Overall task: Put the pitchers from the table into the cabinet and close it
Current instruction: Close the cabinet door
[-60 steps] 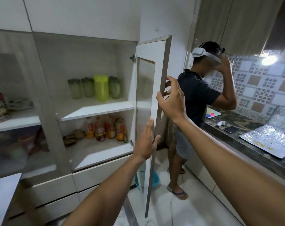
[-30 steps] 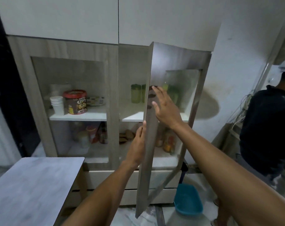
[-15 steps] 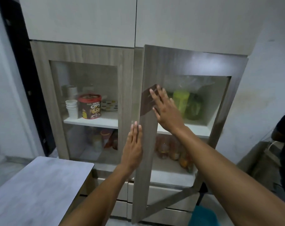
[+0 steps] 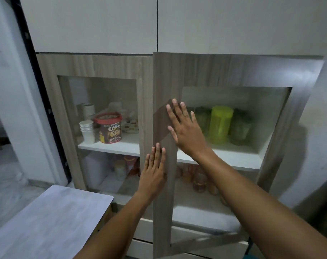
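Left hand [image 4: 154, 174] lay flat on the door [image 4: 196, 71], fingers [image 4: 157, 152] together, at 7 o'clock from the right hand [image 4: 187, 131], fingers [image 4: 174, 113] spread. Green pitchers [image 4: 221, 126] sat behind the glass.

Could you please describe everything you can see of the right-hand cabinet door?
The right-hand cabinet door is a tall grey-brown wood-grain frame round a hazy glass pane. It looks almost shut, its left edge seeming to stand slightly proud of the neighbouring door. The left hand lies flat on its left stile; the right hand presses flat higher up, across stile and glass. Green pitchers show through the pane on a white shelf.
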